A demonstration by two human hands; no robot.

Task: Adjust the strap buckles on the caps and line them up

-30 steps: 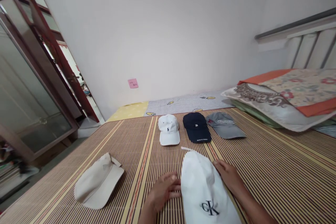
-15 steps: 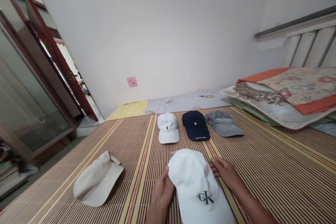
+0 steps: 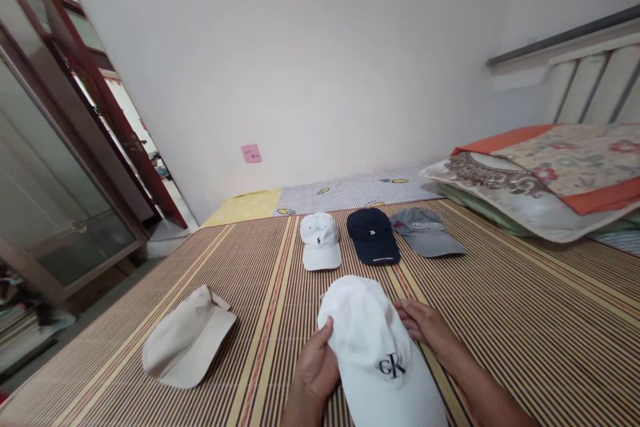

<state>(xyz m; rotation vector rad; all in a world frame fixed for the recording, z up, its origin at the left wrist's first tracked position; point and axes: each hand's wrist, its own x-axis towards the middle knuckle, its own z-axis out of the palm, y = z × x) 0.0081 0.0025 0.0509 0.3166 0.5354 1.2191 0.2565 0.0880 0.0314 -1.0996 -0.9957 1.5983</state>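
Head view: white CK baseball cap sits front and centre, between both hands, over the striped mat; whether its underside touches the mat can't be told. Crown points away, brim runs toward the wearer, letters face up, folds show in the crown cloth. Left hand has the cap's left edge pinched, thumb on the crown side, other fingers going under. Right hand is at the right edge, fingertips partly hidden behind the crown; can't tell if it grips or only touches.

Around it: white polo-logo baseball cap, navy baseball cap and grey baseball cap in a row just beyond, brims roughly toward the wearer. Beige baseball cap lies tilted off to the left, well apart, brim to the right.

For good handling, judged from this view: keep the left pinch light, since the soft crown likely caves in under pressure. Support the right edge at matching height so the brim doesn't twist. Smooth folds from inside rather than pressing on top. Best keep the crown clear of the nearby row, as a bump could nudge those caps.
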